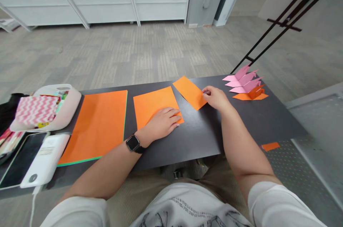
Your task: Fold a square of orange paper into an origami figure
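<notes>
Fingers of my right hand point(216, 99) pinch the right edge of a small orange paper rectangle point(189, 92) lying on the black tabletop point(214, 137). My left hand point(164, 122) rests flat and open on a bigger orange paper sheet point(150, 103), I think to stop it sliding. Folded pink paper shapes point(242, 80) sit just beyond.

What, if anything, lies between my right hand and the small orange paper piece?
Nothing visible. The right hand touches the small orange paper at its right edge. The left hand lies flat on the middle orange sheet beside it.
</notes>
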